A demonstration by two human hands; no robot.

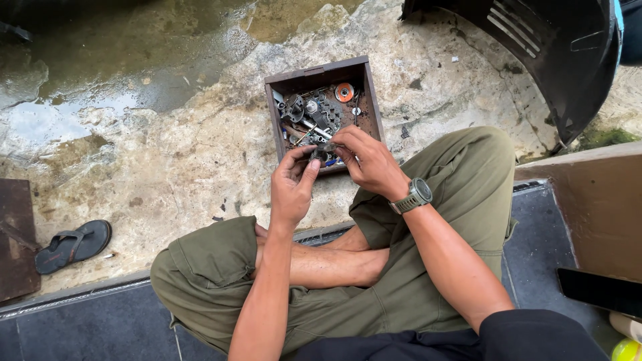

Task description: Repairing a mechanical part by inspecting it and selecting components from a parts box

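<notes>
I sit cross-legged in olive trousers on a dark mat. Both hands meet just above the near edge of a small brown metal box (pixel 274 107) on the wet concrete ground. My left hand (pixel 292 185) and my right hand (pixel 366 160) pinch one small dark metal part (pixel 322 154) between their fingertips. The box holds several greasy metal parts, gears and bolts, plus an orange-centred round piece (pixel 344 92) near its far right corner. A grey-green watch (pixel 416 194) is on my right wrist.
A grey flip-flop (pixel 72 245) lies at the left near a rusty brown plate (pixel 15 241). A black curved plastic panel (pixel 555 53) stands at top right. A dark phone (pixel 600 291) rests on a brown ledge at right. Puddles cover the far ground.
</notes>
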